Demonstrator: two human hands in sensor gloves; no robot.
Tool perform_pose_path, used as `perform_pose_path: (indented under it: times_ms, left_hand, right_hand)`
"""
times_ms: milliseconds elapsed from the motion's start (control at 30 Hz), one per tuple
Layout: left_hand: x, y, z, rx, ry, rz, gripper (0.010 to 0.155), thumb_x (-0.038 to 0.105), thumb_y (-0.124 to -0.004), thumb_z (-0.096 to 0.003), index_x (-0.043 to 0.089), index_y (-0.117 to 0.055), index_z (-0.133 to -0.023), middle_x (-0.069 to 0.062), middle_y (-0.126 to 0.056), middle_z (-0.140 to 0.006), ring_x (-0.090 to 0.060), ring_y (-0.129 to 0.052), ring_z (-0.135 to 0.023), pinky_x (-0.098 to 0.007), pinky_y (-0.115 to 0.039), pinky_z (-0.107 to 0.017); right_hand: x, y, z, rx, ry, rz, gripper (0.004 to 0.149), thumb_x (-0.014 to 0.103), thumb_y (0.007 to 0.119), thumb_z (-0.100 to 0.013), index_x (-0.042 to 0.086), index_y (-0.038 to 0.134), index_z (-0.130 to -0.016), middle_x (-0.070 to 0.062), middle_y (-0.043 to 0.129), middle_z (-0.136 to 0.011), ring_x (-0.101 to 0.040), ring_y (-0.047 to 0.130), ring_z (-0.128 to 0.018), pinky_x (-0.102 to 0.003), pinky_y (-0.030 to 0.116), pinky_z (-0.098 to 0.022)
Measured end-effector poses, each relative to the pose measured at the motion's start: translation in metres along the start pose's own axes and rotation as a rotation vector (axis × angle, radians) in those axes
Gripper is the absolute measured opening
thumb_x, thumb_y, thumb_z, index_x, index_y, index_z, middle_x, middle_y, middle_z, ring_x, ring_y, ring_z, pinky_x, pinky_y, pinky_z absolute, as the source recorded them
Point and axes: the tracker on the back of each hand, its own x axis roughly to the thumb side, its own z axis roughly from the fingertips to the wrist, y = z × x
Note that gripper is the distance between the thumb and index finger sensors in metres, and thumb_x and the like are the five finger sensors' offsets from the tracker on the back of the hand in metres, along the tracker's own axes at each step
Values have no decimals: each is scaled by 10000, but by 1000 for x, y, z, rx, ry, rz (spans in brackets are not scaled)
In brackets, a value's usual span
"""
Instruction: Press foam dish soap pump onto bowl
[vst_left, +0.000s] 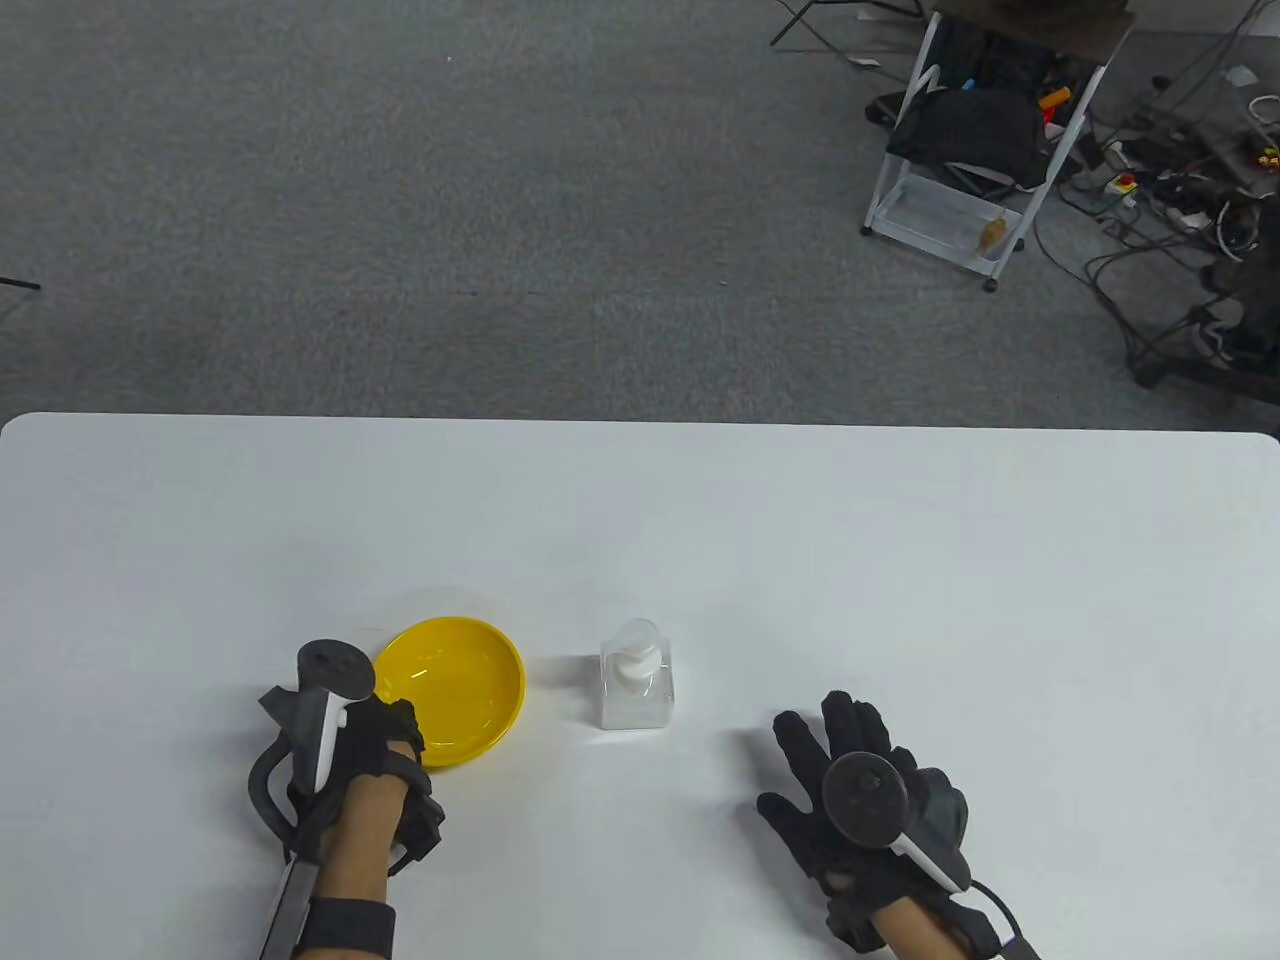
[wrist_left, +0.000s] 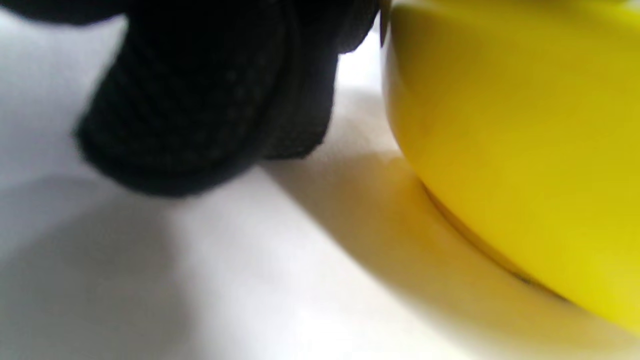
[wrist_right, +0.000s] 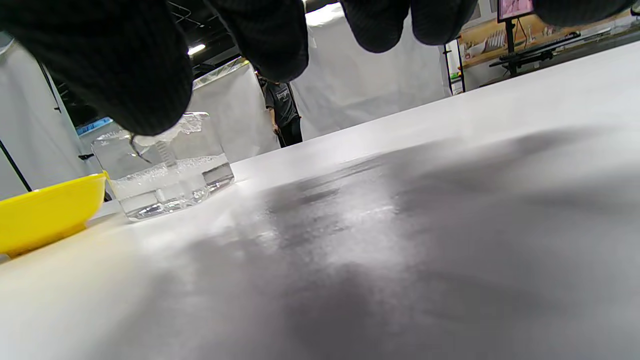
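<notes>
A yellow bowl (vst_left: 470, 680) sits on the white table (vst_left: 900, 600), left of a clear soap bottle with a white pump (vst_left: 635, 685). My left hand (vst_left: 400, 725) is at the bowl's near-left rim and holds it. In the left wrist view its curled fingers (wrist_left: 200, 100) rest on the table beside the bowl's outer wall (wrist_left: 525, 150). My right hand (vst_left: 810, 745) is open with its fingers spread, low over the table, to the right of and nearer than the bottle, and apart from it. The right wrist view shows the bottle (wrist_right: 165, 175), with liquid and foam inside, and the bowl (wrist_right: 45, 215) beyond my fingertips (wrist_right: 125, 65).
The table's far edge (vst_left: 640, 422) runs across the middle of the table view, with grey carpet beyond it. A white cart (vst_left: 960, 170) and cables (vst_left: 1180, 200) stand on the floor at the far right.
</notes>
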Motion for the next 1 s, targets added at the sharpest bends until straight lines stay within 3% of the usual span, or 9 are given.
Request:
perform_pose_path:
  times_ms: [100,367,500,800,1000]
  left_hand:
    - [-8,-6,-5,-13,-9,175,613,381,-848,-392,170,-576,-899,25,-1021,-399,-149,-1068,-45,-276,-896,51]
    - [-21,-9,-1,-65,-126,442,593,361,-819,-410,193,-560,-916,-3,-987,-363,-146,-1040,-39,-282,-885,40]
    - [-7,-7,14,-55,-211,460,611,366,-810,-416,199,-536,-935,0,-979,-353,-138,-1017,-25,-280,-873,40]
    - [28,-11,37,-175,-388,448,622,367,-798,-423,186,-518,-948,-3,-980,-347,-139,-1017,-19,-280,-872,43]
    - [37,-13,39,-203,-430,415,615,365,-794,-426,183,-524,-948,-6,-979,-349,-142,-1018,-21,-281,-873,42]
  right_hand:
    - [0,2,0,20,-3,-44,753,563,817,-395,289,549,-1043,-266,332,-1114,-555,365,-1009,-838,463,-570]
    - [-2,6,-2,45,3,-42,755,563,822,-392,285,556,-1041,-266,337,-1113,-555,376,-1008,-835,470,-572]
    - [-4,11,-4,77,8,-46,761,558,833,-389,283,555,-1042,-267,329,-1112,-557,370,-1007,-838,461,-570]
    - [0,-4,-6,17,-9,-182,732,566,781,-409,320,527,-1050,-236,346,-1129,-538,355,-1028,-849,439,-576]
    - [31,-29,-38,9,-16,-337,683,538,700,-433,337,507,-1056,-211,354,-1142,-516,337,-1047,-845,433,-589]
